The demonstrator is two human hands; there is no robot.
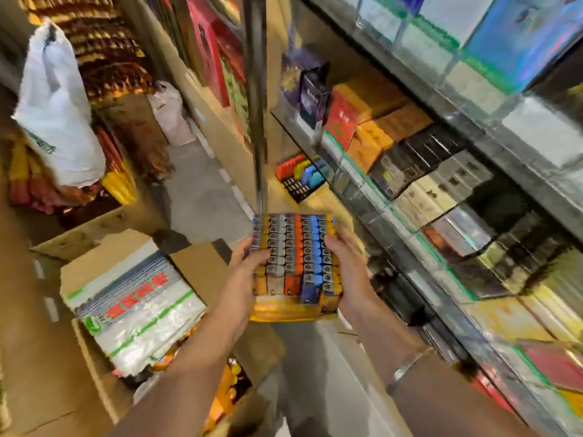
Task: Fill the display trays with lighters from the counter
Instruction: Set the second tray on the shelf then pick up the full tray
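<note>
Over on the left a white plastic carrier bag (58, 111) hangs in front of stacked red and gold packets (104, 52), and below it an open brown cardboard carton (94, 351) sits on the floor holding a white printed sack with red and green lettering (138, 307). Along the right runs a glass display cabinet with metal-edged shelves (467, 127), lined with rows of orange, black and cream boxed packs (407, 152). A second, paler bag (168, 111) slumps on the grey floor (202, 184) further down the aisle, beside a tall red box (208, 55) standing against the shelving.
</note>
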